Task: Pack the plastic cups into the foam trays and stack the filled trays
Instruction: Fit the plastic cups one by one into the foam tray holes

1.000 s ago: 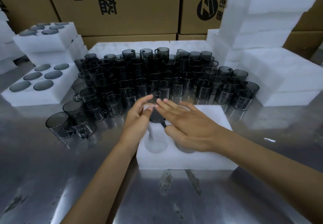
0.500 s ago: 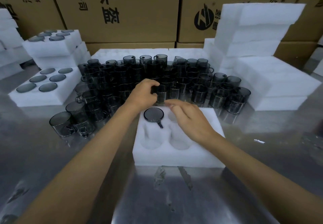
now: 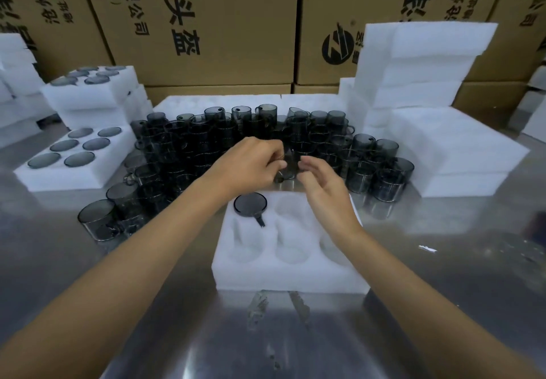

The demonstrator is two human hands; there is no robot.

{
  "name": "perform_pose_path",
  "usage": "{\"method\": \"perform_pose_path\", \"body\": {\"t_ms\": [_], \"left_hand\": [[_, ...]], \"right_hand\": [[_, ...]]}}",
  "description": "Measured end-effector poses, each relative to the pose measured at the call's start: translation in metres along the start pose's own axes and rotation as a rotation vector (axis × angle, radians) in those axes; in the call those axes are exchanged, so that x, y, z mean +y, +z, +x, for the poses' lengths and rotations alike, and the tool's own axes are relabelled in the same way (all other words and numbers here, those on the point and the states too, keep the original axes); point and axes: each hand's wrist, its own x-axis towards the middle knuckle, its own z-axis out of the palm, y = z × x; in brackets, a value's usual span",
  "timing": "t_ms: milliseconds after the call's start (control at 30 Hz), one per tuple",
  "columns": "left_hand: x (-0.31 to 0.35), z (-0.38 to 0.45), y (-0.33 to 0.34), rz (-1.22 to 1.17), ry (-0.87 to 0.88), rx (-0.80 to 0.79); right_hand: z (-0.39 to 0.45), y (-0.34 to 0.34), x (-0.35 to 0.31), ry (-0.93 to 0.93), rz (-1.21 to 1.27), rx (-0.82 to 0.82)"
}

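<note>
A white foam tray (image 3: 283, 272) lies in front of me on the steel table, with one dark cup (image 3: 250, 205) seated upside down in its far left pocket; the other pockets are bare. Behind the tray stands a dense crowd of smoky plastic cups (image 3: 212, 142). My left hand (image 3: 251, 166) grips a cup (image 3: 288, 169) at the near edge of that crowd, just beyond the tray. My right hand (image 3: 322, 183) hovers beside the same cup with fingers spread and holds nothing.
A filled tray (image 3: 38, 177) lies at the left, with more filled trays (image 3: 88, 95) stacked behind it. Bare foam trays (image 3: 413, 62) are piled at the right and along the back. Cardboard boxes (image 3: 206, 24) wall the far side.
Both hands left the tray and reached forward to the cups. My left hand has closed on a cup at the near edge; my right hand has come up beside it.
</note>
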Motion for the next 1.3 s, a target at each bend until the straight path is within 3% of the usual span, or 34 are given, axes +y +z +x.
{"method": "perform_pose_path", "body": {"t_ms": [100,233,333,600,833,933,1000,1133,1300], "left_hand": [[0.022,-0.008,-0.016,-0.042,0.049,0.012],[0.046,-0.018,-0.019,-0.176,0.025,-0.093],[0.059,-0.026,-0.008,-0.1,0.06,-0.114],[0.064,-0.042,0.011,0.103,0.034,0.085],[0.059,-0.045,0.027,-0.057,0.009,-0.026],[0.05,-0.044,0.025,-0.283,-0.1,-0.084],[0.047,-0.048,0.023,-0.359,-0.085,-0.109],[0.037,-0.069,0.018,-0.142,0.104,0.0],[0.021,-0.097,0.021,-0.03,0.074,-0.248]], "right_hand": [[0.0,-0.002,-0.002,-0.014,0.086,-0.031],[0.001,-0.007,-0.009,0.089,0.321,0.079],[0.004,-0.01,-0.011,0.165,0.416,0.111],[0.003,-0.01,-0.011,0.18,0.443,0.103],[0.002,-0.01,-0.012,0.193,0.404,0.088],[0.001,-0.008,-0.013,0.139,0.23,0.043],[-0.005,-0.013,-0.013,0.03,-0.041,-0.066],[-0.029,-0.041,-0.011,-0.205,-0.558,-0.362],[-0.048,-0.058,-0.009,-0.287,-0.837,-0.57]]}}
